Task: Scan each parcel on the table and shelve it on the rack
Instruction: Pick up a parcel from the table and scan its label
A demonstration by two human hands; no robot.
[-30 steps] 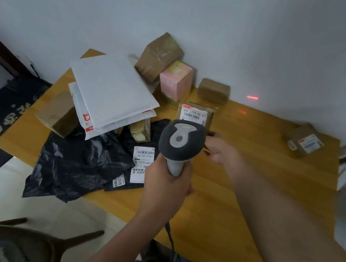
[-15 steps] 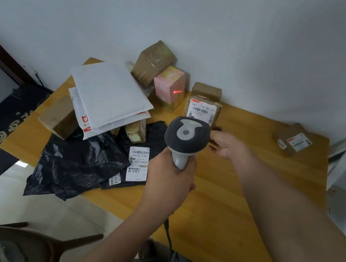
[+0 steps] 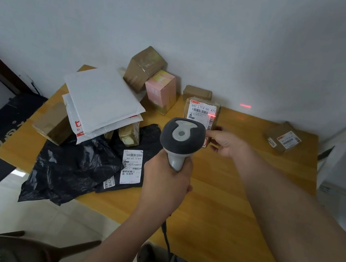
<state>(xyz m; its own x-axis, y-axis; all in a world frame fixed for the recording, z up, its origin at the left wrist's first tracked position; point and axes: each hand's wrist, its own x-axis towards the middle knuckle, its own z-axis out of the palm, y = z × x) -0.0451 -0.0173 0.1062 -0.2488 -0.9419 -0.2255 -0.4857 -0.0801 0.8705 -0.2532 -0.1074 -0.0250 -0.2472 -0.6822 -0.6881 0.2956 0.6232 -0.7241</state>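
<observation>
- Fingers of my left hand (image 3: 164, 182) curl tight round the handle of the grey handheld barcode scanner (image 3: 181, 140), whose head hides the lower left part of the parcel I am aiming at.
- My right hand (image 3: 226, 143) pinches the small brown cardboard parcel with the white shipping label (image 3: 201, 112) by its right edge, holding it upright on the wooden table (image 3: 236, 198).
- A red scan line falls on the label's right side; another red streak lies on the white wall (image 3: 245, 106).
- Just behind the parcel sits a low brown carton (image 3: 197, 93); to its left stand a pink box (image 3: 162, 91) and a tilted brown box (image 3: 144, 67) leaning at the wall.
- White padded mailers (image 3: 101, 100) are stacked over a tan box (image 3: 53, 122) at the table's left.
- Black plastic mailer bags (image 3: 74, 169) spill over the near edge, one with a white label.
- A flat brown labelled parcel (image 3: 284, 138) lies well apart at the far right.
</observation>
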